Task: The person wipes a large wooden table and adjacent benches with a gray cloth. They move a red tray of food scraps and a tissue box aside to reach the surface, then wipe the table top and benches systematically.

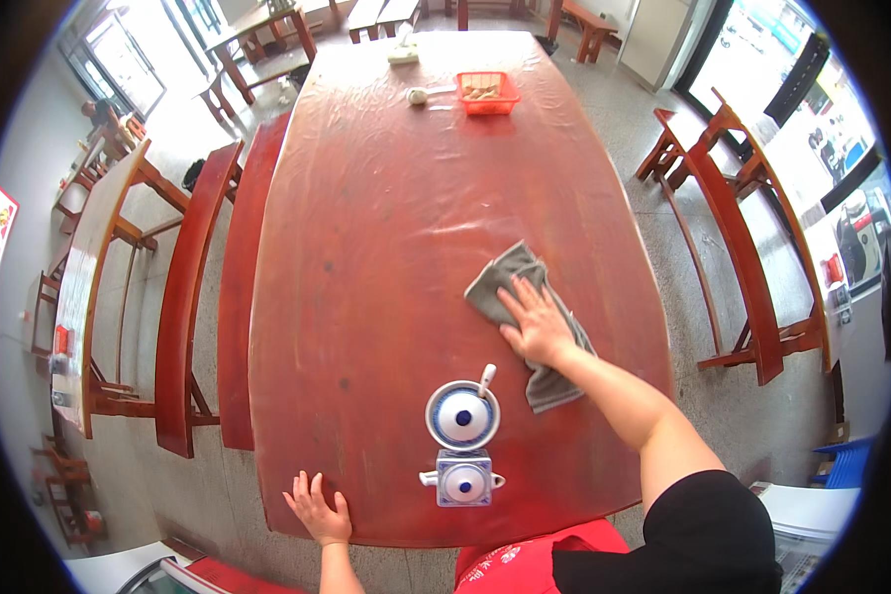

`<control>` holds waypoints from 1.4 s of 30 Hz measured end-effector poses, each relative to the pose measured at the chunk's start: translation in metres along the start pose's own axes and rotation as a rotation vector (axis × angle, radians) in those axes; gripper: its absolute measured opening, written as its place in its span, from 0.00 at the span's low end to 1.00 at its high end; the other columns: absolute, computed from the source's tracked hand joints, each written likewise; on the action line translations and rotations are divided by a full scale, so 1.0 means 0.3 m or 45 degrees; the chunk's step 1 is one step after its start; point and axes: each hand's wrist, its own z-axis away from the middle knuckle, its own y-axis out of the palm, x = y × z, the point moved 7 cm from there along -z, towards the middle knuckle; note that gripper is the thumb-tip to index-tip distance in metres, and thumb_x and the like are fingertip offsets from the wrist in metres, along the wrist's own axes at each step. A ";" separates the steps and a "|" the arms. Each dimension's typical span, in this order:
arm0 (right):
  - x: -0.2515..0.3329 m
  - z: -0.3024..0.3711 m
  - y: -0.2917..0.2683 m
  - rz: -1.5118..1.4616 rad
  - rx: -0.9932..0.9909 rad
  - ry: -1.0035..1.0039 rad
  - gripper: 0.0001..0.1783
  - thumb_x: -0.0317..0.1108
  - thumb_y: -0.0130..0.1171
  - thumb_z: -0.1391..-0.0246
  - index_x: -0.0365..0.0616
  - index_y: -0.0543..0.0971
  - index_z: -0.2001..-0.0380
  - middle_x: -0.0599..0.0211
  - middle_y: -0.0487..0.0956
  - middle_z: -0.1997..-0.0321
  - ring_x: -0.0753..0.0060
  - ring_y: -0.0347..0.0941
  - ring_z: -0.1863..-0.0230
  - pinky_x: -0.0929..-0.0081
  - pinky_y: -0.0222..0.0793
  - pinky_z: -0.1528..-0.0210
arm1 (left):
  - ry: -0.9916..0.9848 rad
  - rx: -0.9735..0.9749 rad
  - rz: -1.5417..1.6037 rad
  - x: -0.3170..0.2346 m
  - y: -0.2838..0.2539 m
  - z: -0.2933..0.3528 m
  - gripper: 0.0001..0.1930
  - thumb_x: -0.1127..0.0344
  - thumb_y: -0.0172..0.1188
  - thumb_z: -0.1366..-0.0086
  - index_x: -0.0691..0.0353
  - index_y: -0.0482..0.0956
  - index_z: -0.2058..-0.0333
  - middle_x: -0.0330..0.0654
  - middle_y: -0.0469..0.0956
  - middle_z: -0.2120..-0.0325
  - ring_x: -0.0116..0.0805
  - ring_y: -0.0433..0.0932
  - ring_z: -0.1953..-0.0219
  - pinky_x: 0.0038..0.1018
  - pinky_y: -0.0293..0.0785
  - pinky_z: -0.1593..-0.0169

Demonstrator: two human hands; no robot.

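Observation:
A grey cloth (556,371) lies crumpled on the right side of the reddish-brown table (366,267). Pressed flat on top of it is my right hand (535,325), its fingers stretched and slightly apart. My left hand (318,510) rests on the table's near left corner, fingers spread, with nothing in it. Between my hands stands a round blue-and-white lidded pot (462,416), a white spoon handle (487,377) sticking out at its rim. Just nearer to me is a square blue-and-white teapot (464,479) with a lid, a spout and a handle.
Farther down the table are a red plastic basket (488,91) with light-coloured contents, a white ladle-like thing (419,96) and a pale packet (403,52). Wooden benches (200,297) flank the table on the left, with another bench (728,247) on the right.

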 end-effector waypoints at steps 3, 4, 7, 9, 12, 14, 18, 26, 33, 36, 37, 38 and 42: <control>0.049 0.308 0.012 -0.014 0.234 -0.061 0.35 0.53 0.46 0.51 0.52 0.56 0.41 0.53 0.49 0.36 0.57 0.42 0.34 0.57 0.34 0.36 | 0.014 0.006 0.007 -0.042 -0.031 0.116 0.23 0.59 0.53 0.50 0.53 0.66 0.52 0.45 0.61 0.47 0.44 0.55 0.42 0.50 0.39 0.39; 0.062 0.318 -0.026 0.013 0.173 -0.107 0.35 0.54 0.45 0.51 0.52 0.56 0.41 0.53 0.48 0.36 0.57 0.41 0.34 0.57 0.34 0.36 | 0.037 -0.095 -0.035 -0.053 -0.036 0.059 0.23 0.59 0.53 0.50 0.53 0.66 0.52 0.45 0.61 0.47 0.44 0.55 0.42 0.50 0.39 0.39; 0.115 0.495 -0.041 0.019 0.255 -0.246 0.35 0.55 0.43 0.49 0.53 0.54 0.40 0.55 0.47 0.35 0.58 0.40 0.34 0.57 0.32 0.35 | 0.007 -0.274 -0.331 -0.061 -0.059 0.106 0.22 0.57 0.52 0.47 0.53 0.66 0.52 0.45 0.60 0.47 0.41 0.57 0.44 0.51 0.39 0.39; 0.136 0.561 -0.048 0.027 0.252 -0.364 0.35 0.57 0.42 0.49 0.55 0.54 0.40 0.56 0.47 0.35 0.59 0.40 0.34 0.57 0.31 0.35 | -0.192 -0.371 -0.338 -0.066 -0.056 0.196 0.21 0.57 0.51 0.43 0.54 0.65 0.51 0.45 0.59 0.46 0.42 0.58 0.44 0.51 0.40 0.39; 0.129 0.525 -0.038 -0.025 0.214 -0.336 0.35 0.57 0.41 0.50 0.55 0.55 0.41 0.56 0.48 0.35 0.60 0.40 0.34 0.56 0.31 0.36 | -0.319 -0.502 -0.131 -0.200 -0.074 0.321 0.20 0.58 0.48 0.40 0.55 0.63 0.50 0.45 0.58 0.46 0.44 0.59 0.44 0.54 0.45 0.41; 0.118 0.505 -0.036 -0.029 0.178 -0.361 0.36 0.59 0.41 0.50 0.55 0.53 0.40 0.56 0.47 0.35 0.61 0.38 0.33 0.56 0.30 0.35 | -0.267 -0.519 -0.004 -0.321 -0.053 0.454 0.19 0.59 0.46 0.39 0.55 0.63 0.50 0.45 0.59 0.47 0.45 0.58 0.44 0.53 0.44 0.41; 0.103 0.514 -0.012 -0.033 0.259 -0.452 0.37 0.61 0.39 0.50 0.56 0.52 0.39 0.56 0.44 0.34 0.61 0.34 0.33 0.56 0.27 0.35 | -0.478 -0.287 0.235 -0.506 0.068 0.860 0.18 0.59 0.45 0.39 0.57 0.65 0.52 0.46 0.59 0.47 0.46 0.58 0.44 0.51 0.44 0.41; 0.025 0.608 -0.060 -0.248 0.379 -0.812 0.29 0.54 0.41 0.48 0.62 0.60 0.43 0.61 0.44 0.34 0.63 0.35 0.33 0.58 0.27 0.35 | -0.462 -0.161 0.580 -1.107 0.128 1.060 0.18 0.62 0.50 0.42 0.61 0.67 0.54 0.51 0.61 0.50 0.50 0.59 0.48 0.45 0.51 0.44; -0.073 0.760 -0.120 -0.491 0.599 -1.176 0.27 0.45 0.43 0.52 0.53 0.66 0.46 0.71 0.52 0.36 0.68 0.43 0.34 0.55 0.28 0.34 | -0.510 -0.224 0.436 -1.649 0.099 0.854 0.20 0.57 0.50 0.42 0.58 0.66 0.53 0.50 0.59 0.49 0.50 0.55 0.44 0.50 0.43 0.41; -0.136 0.714 -0.140 -0.482 0.605 -1.383 0.28 0.46 0.45 0.53 0.53 0.66 0.47 0.69 0.53 0.36 0.66 0.44 0.35 0.55 0.28 0.34 | -0.705 -0.341 0.047 -1.732 0.202 0.738 0.23 0.52 0.51 0.45 0.55 0.65 0.52 0.48 0.57 0.47 0.49 0.53 0.43 0.54 0.41 0.41; -0.156 0.713 -0.130 -0.490 0.647 -1.424 0.29 0.47 0.46 0.54 0.52 0.66 0.47 0.68 0.52 0.36 0.66 0.44 0.35 0.55 0.28 0.34 | -0.706 -0.358 -0.009 -1.718 0.215 0.731 0.25 0.50 0.51 0.45 0.54 0.64 0.51 0.48 0.58 0.48 0.49 0.54 0.43 0.53 0.42 0.41; -0.157 0.685 -0.126 -0.519 0.621 -1.470 0.30 0.49 0.47 0.55 0.53 0.66 0.47 0.65 0.52 0.36 0.63 0.44 0.35 0.54 0.29 0.35 | -0.714 -0.365 -0.006 -1.696 0.228 0.699 0.25 0.49 0.50 0.44 0.54 0.64 0.50 0.47 0.58 0.48 0.48 0.54 0.43 0.52 0.42 0.41; -0.181 0.765 -0.143 -0.689 0.620 -1.611 0.32 0.54 0.50 0.59 0.53 0.68 0.49 0.63 0.52 0.36 0.61 0.44 0.35 0.51 0.30 0.35 | -0.768 -0.241 -0.055 -1.699 0.198 0.767 0.28 0.48 0.49 0.44 0.54 0.62 0.48 0.47 0.59 0.48 0.48 0.55 0.43 0.49 0.41 0.40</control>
